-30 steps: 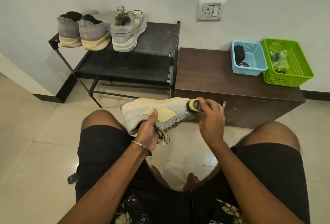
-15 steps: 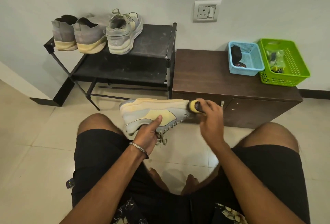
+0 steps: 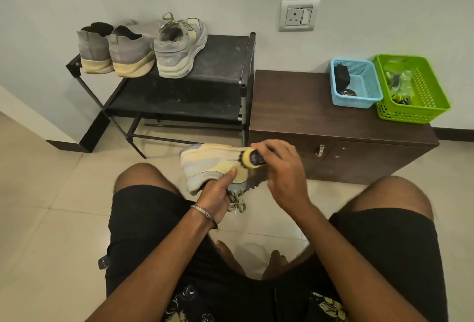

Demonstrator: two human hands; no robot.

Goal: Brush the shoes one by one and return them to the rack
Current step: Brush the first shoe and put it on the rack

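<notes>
A grey and pale-yellow sneaker (image 3: pixel 205 162) is held on its side above the floor, between my knees. My left hand (image 3: pixel 218 193) grips it from below, thumb pressed on its side panel, laces dangling beside the wrist. My right hand (image 3: pixel 282 175) is closed on a small yellow-edged brush (image 3: pixel 250 159) whose bristles touch the shoe's front part. Three more shoes stand on the black rack's (image 3: pixel 220 65) top shelf: a grey high-top pair (image 3: pixel 115 50) at the left and the matching sneaker (image 3: pixel 179 44) beside them.
A dark wooden cabinet (image 3: pixel 307 114) stands right of the rack, close behind my hands. On it sit a blue basket (image 3: pixel 356 101) and a green basket (image 3: pixel 415 111) with small items. Beige tiled floor lies all around; a wall socket (image 3: pixel 298 15) is above.
The brush in my right hand has slid left along the shoe, from its toe tip toward the middle. The shoe stays in my left hand.
</notes>
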